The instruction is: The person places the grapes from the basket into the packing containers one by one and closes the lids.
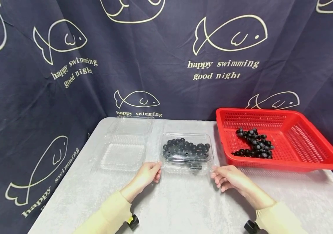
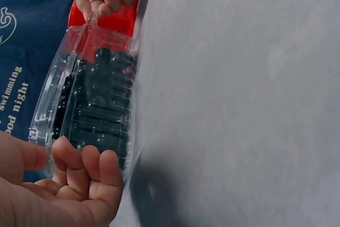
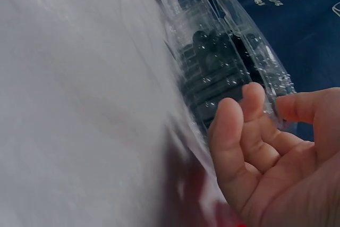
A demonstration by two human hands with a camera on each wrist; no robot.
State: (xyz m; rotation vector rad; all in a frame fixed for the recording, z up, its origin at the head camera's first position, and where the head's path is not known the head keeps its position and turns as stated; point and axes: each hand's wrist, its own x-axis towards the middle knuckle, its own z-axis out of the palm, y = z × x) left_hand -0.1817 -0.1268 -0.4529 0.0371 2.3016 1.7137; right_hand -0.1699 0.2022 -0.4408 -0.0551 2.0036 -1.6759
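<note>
So the clear clamshell box was set mid-table, with dark grapes seen through its lid. Glare on the plastic made the seam hard to read, and whether it was latched couldn't be told. Its near left corner was pinched between thumb and forefinger of the left hand, its near right corner the same way by the right hand, other fingers loosely bent. The exact contact was half hidden by fingers in both wrist views.

Off to the left, a second clear box was spread open, its edges pretty much lost against the pale table cover. Over on the right, another bunch was held in a red basket, which was only partly caught by the left wrist camera. Pale yellow sleeves were cut off at the bottom of the head view. Behind everything a navy cloth was hung, printed with fish outlines and "happy swimming good night", cropped to "ppy swi" and "good nig" in the right wrist view.
</note>
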